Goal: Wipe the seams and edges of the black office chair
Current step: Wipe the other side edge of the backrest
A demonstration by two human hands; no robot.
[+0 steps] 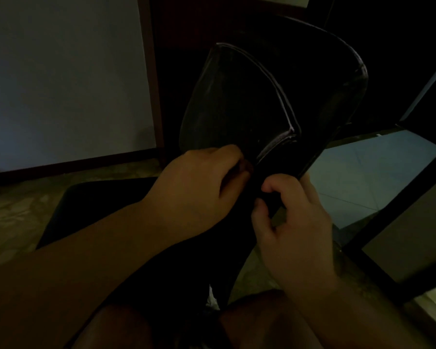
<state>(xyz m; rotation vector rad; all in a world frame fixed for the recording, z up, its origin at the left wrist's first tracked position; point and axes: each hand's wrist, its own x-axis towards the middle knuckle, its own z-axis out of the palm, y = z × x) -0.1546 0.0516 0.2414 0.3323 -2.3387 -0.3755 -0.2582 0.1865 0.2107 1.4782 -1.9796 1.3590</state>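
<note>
- Knees [257, 321] of mine sit at the very bottom of the view, bare and close to the camera.
- My left forearm runs up from the lower left, and my left hand [199, 182] rests on the black chair [237, 102], fingers curled down at the near edge of its padded panel, right beside the pale seam [275, 144]. Whether a cloth is under those fingers I cannot tell; it is too dark there.
- My right hand [295, 222] is just right of the left one, thumb and bent fingers pinching the narrow black edge of the chair below the seam.
- Both hands nearly touch, with the dark strip of the chair between them.
- Centre of the scene belongs to the chair, tilted toward me, its curved outer rim glossy on the far right side and its piping running from the top down to a corner above my hands.
- Pale wall [61, 71] fills the far left, with a dark skirting along its foot.
- Mottled floor [18, 210] shows at near left.
- Dark frame bars [363, 233] cross at right, over lighter floor tiles.
</note>
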